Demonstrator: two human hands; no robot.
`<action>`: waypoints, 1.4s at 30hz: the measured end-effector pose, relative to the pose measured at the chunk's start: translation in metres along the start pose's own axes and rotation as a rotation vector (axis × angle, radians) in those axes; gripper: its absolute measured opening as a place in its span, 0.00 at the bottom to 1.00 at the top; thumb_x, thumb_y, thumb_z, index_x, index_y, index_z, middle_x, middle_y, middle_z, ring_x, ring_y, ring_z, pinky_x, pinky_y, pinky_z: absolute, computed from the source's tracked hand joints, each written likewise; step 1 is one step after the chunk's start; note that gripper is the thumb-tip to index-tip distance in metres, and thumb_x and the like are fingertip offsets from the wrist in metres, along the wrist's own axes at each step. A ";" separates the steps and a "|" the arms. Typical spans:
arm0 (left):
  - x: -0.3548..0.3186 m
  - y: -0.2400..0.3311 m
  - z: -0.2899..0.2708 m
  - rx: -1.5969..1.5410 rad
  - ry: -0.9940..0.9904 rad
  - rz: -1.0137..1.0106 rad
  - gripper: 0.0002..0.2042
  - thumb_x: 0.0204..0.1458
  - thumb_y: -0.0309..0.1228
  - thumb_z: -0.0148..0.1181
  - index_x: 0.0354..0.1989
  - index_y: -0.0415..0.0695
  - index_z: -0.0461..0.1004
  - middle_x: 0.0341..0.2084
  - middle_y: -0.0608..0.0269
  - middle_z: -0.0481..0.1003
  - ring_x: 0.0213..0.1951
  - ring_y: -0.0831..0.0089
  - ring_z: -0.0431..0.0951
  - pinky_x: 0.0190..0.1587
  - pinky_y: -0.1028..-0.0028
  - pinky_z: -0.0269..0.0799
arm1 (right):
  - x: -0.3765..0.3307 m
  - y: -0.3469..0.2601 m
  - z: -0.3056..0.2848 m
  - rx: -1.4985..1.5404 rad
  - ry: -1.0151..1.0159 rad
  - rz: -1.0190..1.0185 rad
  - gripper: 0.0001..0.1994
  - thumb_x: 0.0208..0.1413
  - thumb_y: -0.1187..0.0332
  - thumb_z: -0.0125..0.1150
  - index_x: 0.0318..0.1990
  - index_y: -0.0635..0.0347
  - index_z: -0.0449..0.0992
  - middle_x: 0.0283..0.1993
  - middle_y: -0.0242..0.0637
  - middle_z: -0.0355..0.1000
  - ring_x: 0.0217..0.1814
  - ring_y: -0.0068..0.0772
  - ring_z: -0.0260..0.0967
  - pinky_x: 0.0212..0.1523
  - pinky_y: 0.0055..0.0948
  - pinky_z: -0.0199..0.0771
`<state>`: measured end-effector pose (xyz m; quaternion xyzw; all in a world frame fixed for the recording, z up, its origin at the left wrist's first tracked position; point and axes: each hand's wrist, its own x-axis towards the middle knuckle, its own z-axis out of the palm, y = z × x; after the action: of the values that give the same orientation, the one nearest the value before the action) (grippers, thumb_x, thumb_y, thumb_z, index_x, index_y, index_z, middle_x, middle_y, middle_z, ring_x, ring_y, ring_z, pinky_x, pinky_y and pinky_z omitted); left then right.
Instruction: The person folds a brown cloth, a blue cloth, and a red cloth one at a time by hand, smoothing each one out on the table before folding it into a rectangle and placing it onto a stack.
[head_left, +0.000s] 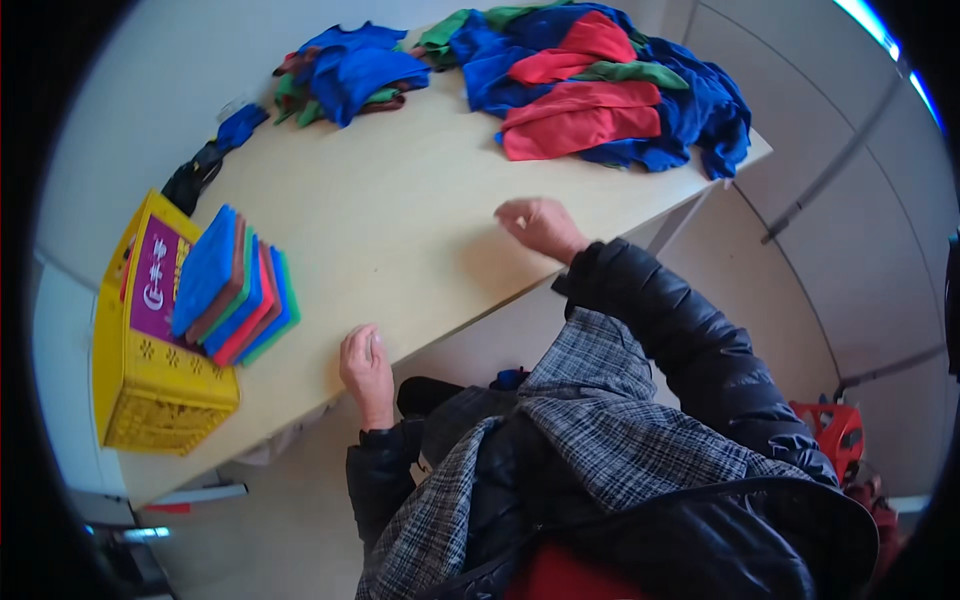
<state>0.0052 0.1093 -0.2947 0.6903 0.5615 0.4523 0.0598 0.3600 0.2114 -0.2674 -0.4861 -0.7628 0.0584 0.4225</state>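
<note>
While your left hand point(366, 362) rests empty at the near edge, your right hand point(540, 226), loosely curled and empty, lies nearer the far-right heap of red, blue and green cloths point(600, 85).

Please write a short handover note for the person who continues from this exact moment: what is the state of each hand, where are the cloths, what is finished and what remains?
Left hand: empty, resting at the near edge of the table.
Right hand: empty, on the table top, nearest the big pile of loose cloths.
Done: a stack of folded cloths leans on the yellow crate at the left end.
Left: the big red, blue and green pile at the far right, and a smaller loose pile at the far side, are unfolded.
</note>
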 end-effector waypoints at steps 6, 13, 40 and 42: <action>0.011 0.008 0.026 0.129 -0.009 0.038 0.04 0.52 0.22 0.59 0.35 0.39 0.76 0.38 0.56 0.76 0.43 0.55 0.74 0.46 0.62 0.71 | 0.059 0.126 -0.092 -0.504 0.335 -0.064 0.05 0.54 0.68 0.56 0.32 0.56 0.77 0.27 0.45 0.73 0.29 0.50 0.74 0.30 0.48 0.73; 0.014 0.009 0.028 0.287 0.005 0.016 0.06 0.48 0.23 0.61 0.35 0.41 0.76 0.38 0.57 0.74 0.43 0.54 0.73 0.46 0.60 0.71 | 0.089 0.202 -0.140 -0.873 0.132 -0.021 0.14 0.51 0.67 0.59 0.46 0.53 0.78 0.47 0.38 0.73 0.52 0.45 0.69 0.49 0.44 0.70; 0.073 0.073 0.035 -0.011 0.082 0.148 0.17 0.48 0.26 0.66 0.48 0.43 0.74 0.45 0.54 0.76 0.44 0.55 0.78 0.45 0.61 0.74 | 0.121 -0.077 -0.068 0.552 -0.313 0.045 0.12 0.62 0.65 0.54 0.43 0.64 0.77 0.34 0.33 0.76 0.38 0.20 0.71 0.43 0.25 0.74; 0.071 0.072 0.031 -0.059 0.065 0.199 0.16 0.49 0.27 0.66 0.47 0.41 0.74 0.44 0.53 0.77 0.43 0.55 0.79 0.44 0.62 0.74 | 0.115 -0.089 -0.061 0.534 -0.311 0.030 0.12 0.61 0.64 0.55 0.43 0.64 0.77 0.33 0.36 0.76 0.37 0.24 0.73 0.42 0.27 0.74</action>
<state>0.0757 0.1556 -0.2306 0.7255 0.4783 0.4945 0.0168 0.3214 0.2366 -0.1164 -0.3545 -0.7686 0.3368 0.4125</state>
